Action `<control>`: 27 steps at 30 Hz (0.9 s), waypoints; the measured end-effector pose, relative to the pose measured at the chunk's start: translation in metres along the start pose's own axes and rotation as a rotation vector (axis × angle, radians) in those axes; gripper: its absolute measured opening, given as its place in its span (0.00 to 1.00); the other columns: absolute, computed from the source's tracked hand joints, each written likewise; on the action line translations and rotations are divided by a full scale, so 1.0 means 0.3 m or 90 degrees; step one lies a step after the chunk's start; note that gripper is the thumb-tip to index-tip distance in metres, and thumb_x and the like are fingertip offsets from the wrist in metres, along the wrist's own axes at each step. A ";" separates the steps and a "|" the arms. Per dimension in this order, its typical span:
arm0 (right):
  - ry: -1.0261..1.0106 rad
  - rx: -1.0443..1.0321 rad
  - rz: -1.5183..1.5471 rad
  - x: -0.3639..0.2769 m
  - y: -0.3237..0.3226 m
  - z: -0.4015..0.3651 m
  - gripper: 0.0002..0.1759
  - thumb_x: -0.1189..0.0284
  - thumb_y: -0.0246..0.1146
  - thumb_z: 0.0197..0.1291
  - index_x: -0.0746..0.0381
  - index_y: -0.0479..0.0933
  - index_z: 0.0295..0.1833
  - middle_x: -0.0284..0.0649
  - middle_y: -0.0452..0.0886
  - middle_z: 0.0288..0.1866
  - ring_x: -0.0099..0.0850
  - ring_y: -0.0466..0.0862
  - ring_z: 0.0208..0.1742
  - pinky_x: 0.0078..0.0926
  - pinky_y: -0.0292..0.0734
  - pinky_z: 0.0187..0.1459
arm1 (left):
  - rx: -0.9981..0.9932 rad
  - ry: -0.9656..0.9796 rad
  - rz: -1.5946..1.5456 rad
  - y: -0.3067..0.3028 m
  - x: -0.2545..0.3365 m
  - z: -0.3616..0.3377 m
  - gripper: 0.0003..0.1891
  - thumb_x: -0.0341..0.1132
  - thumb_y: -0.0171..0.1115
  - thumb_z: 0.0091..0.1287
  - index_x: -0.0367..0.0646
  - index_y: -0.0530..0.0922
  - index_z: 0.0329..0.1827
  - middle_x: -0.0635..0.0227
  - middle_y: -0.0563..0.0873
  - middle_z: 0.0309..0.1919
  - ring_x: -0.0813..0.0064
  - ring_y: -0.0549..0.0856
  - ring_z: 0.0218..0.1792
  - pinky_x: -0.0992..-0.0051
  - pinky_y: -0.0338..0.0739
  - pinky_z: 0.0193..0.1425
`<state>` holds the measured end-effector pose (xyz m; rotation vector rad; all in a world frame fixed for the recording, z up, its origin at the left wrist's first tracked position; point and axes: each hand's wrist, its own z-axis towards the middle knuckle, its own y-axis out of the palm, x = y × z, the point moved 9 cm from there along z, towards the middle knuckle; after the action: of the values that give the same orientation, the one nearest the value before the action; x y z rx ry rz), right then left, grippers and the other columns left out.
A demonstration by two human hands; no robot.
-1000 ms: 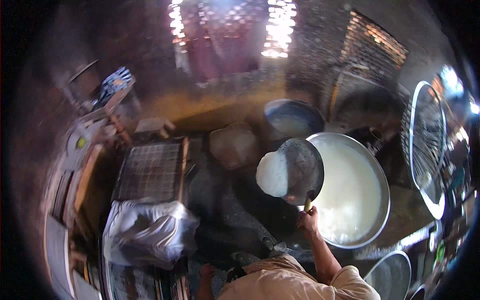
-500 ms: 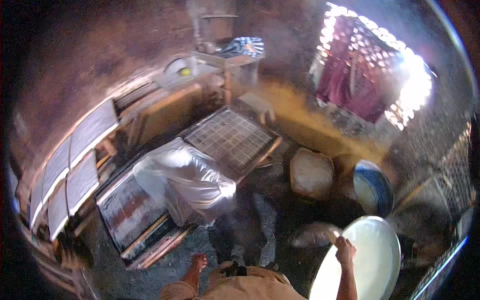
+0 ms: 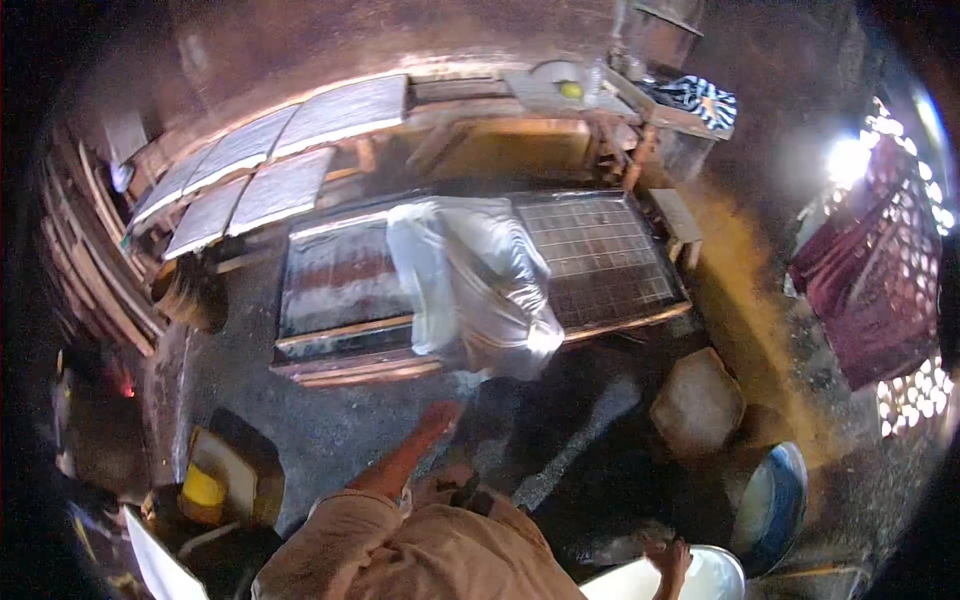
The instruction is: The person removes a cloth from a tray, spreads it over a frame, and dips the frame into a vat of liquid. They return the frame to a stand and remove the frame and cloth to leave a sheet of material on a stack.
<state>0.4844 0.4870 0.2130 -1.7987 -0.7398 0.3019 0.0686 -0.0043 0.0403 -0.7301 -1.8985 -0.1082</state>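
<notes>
At the lower right, my right hand [image 3: 668,560] is over the large pale basin [image 3: 722,563], its fingers closed at the edge of a blurred, rounded, bowl-like thing [image 3: 618,546]. A whitish liquid shows in the basin, which the frame edge cuts off. My left hand [image 3: 437,418] hangs out in front of me over the dark floor, smeared by motion. Beyond it stands a low table with a white cloth [image 3: 470,275] draped across its middle. A gridded panel [image 3: 595,250] lies to the cloth's right, a streaked light panel [image 3: 345,285] to its left.
Pale rectangular sheets [image 3: 340,108] lie along the rack at the back wall. A blue tub [image 3: 775,510] and a hexagonal-looking stool [image 3: 698,402] stand at right. A yellow container [image 3: 203,492] sits at lower left. Wooden planks [image 3: 95,255] lean at far left.
My view has swung left, so the basin and window curtain have moved toward the right and lower edges. My left arm reaches further forward. My right hand stays by the basin.
</notes>
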 end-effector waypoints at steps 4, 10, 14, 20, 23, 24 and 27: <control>-0.295 0.196 0.175 -0.368 -0.180 0.104 0.25 0.58 0.67 0.38 0.56 0.76 0.44 0.41 0.77 0.36 0.38 0.76 0.42 0.35 0.71 0.44 | 0.066 0.076 -0.323 -0.121 0.119 0.082 0.11 0.40 0.55 0.59 0.41 0.75 0.35 0.73 0.78 0.29 0.79 0.75 0.28 0.77 0.71 0.32; -0.567 0.107 0.352 -1.227 -0.382 0.152 0.18 0.73 0.61 0.44 0.57 0.74 0.46 0.39 0.76 0.31 0.35 0.77 0.28 0.28 0.74 0.32 | 0.303 0.260 -0.334 -0.368 0.374 0.094 0.14 0.40 0.54 0.58 0.40 0.71 0.43 0.71 0.77 0.28 0.76 0.76 0.28 0.73 0.72 0.32; -0.671 0.037 0.351 -1.755 -0.432 0.089 0.18 0.72 0.61 0.46 0.62 0.73 0.47 0.40 0.77 0.30 0.31 0.78 0.29 0.26 0.73 0.32 | 0.407 0.268 0.367 -0.465 0.522 0.172 0.15 0.33 0.52 0.53 0.39 0.71 0.44 0.58 0.77 0.33 0.58 0.77 0.33 0.59 0.72 0.35; -0.815 0.080 0.266 -2.235 -0.313 0.079 0.21 0.68 0.61 0.41 0.62 0.71 0.45 0.44 0.75 0.39 0.40 0.75 0.41 0.36 0.72 0.42 | 0.374 0.371 0.507 -0.457 0.464 0.271 0.24 0.38 0.57 0.49 0.46 0.70 0.53 0.59 0.78 0.37 0.60 0.77 0.37 0.60 0.69 0.43; -0.769 0.096 0.079 -2.383 -0.319 0.001 0.25 0.66 0.60 0.40 0.62 0.70 0.48 0.47 0.71 0.48 0.46 0.67 0.53 0.49 0.63 0.50 | 0.194 0.323 -0.168 -0.516 0.207 0.408 0.12 0.42 0.48 0.63 0.46 0.73 0.43 0.63 0.75 0.36 0.63 0.76 0.37 0.61 0.71 0.42; -0.787 0.088 0.069 -2.430 -0.309 -0.011 0.25 0.66 0.60 0.40 0.62 0.70 0.48 0.47 0.71 0.48 0.46 0.67 0.53 0.49 0.63 0.50 | 0.185 0.320 -0.127 -0.526 0.184 0.396 0.12 0.42 0.48 0.64 0.46 0.73 0.43 0.63 0.75 0.36 0.63 0.76 0.37 0.62 0.71 0.42; -0.837 0.093 0.024 -2.514 -0.241 -0.047 0.24 0.65 0.59 0.41 0.63 0.70 0.48 0.48 0.72 0.48 0.46 0.68 0.52 0.48 0.63 0.51 | 0.167 0.308 -0.058 -0.559 0.112 0.349 0.13 0.42 0.47 0.64 0.45 0.73 0.43 0.63 0.75 0.38 0.64 0.76 0.37 0.63 0.71 0.42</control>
<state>-0.1140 0.0240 0.1698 -1.3044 -1.4984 1.5864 -0.1137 -0.0844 0.0644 -0.3943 -1.4462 -0.0811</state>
